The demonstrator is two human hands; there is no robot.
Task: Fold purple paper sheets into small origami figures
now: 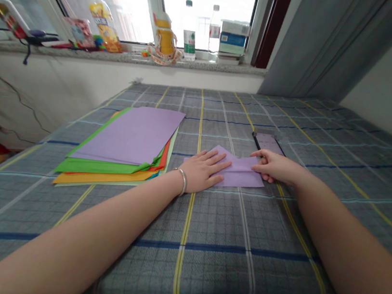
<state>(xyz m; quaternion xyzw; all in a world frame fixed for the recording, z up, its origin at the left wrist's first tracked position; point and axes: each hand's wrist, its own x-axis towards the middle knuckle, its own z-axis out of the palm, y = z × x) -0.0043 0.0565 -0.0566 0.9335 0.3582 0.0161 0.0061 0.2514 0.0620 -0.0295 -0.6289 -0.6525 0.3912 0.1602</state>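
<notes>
A small folded purple paper (239, 168) lies on the plaid cloth in front of me. My left hand (203, 170), a bracelet on its wrist, rests flat on the paper's left part with the fingers stretched out. My right hand (274, 166) is at the paper's right end, fingers curled, pinching the folded edge. To the left lies a stack of coloured sheets (122, 149) with a purple sheet on top and green, orange and red ones under it.
A phone (268, 142) lies just beyond my right hand. The plaid cloth (219, 238) covers the whole surface. Bottles (190, 32), boxes (233, 40) and small items stand on the window sill at the back. A grey curtain hangs at the right.
</notes>
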